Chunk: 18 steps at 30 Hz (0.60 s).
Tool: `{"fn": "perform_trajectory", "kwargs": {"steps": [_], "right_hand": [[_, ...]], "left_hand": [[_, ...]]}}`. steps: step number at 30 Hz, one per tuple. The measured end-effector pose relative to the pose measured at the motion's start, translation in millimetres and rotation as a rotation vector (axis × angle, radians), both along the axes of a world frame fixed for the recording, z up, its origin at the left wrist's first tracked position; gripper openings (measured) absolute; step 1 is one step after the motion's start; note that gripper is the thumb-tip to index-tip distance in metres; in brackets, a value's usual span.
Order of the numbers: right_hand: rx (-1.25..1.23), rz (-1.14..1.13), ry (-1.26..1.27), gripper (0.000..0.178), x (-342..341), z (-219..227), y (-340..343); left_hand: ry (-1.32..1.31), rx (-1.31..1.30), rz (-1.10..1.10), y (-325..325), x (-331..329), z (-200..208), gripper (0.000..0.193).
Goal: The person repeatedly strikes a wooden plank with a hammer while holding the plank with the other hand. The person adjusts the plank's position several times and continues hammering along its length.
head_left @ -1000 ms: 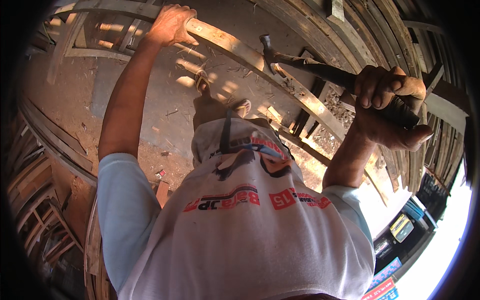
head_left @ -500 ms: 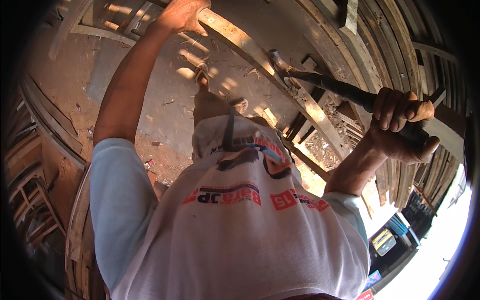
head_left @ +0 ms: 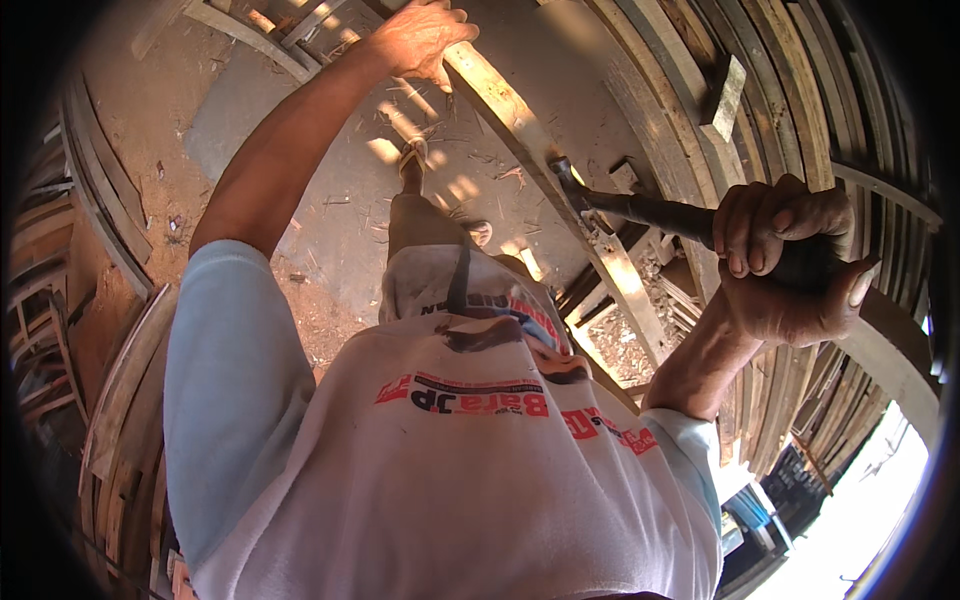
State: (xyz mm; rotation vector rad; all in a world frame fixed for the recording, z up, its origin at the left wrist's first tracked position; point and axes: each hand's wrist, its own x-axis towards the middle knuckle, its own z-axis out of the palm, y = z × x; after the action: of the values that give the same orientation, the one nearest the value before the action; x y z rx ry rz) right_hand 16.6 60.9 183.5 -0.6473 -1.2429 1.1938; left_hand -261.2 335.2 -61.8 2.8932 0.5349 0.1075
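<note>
A long, narrow wooden plank (head_left: 510, 112) slants across in front of me, with splintered wood and small holes along it. My left hand (head_left: 425, 42) is closed around its far upper end. In my right hand (head_left: 785, 255) is the black handle of a claw hammer (head_left: 655, 212), wrapped by my fingers. The hammer's metal head rests against the plank's right edge, by a rough, chipped patch. Whether its claw grips a nail there I cannot make out.
Long boards (head_left: 790, 90) are stacked along the right, with a short loose block (head_left: 724, 98) on them. Curved wooden pieces (head_left: 125, 400) lean at the left. Wood scraps and chips (head_left: 625, 340) lie on the floor near my feet.
My view has shifted somewhat. The hammer handle and my right hand sit a little further left and lower in the picture; my left hand stays on the plank's end.
</note>
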Motion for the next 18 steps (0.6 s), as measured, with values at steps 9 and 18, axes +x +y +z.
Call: {"fn": "perform_trajectory", "kwargs": {"steps": [9,18], "right_hand": [[-0.204,0.012,-0.120,0.047,-33,17,36],[-0.350,-0.076,-0.175,0.057,-63,35,90]], "left_hand": [[0.203,0.072,0.061,-19,14,-3,0.082],[0.104,0.118,0.105,-20,11,17,0.078]]}}
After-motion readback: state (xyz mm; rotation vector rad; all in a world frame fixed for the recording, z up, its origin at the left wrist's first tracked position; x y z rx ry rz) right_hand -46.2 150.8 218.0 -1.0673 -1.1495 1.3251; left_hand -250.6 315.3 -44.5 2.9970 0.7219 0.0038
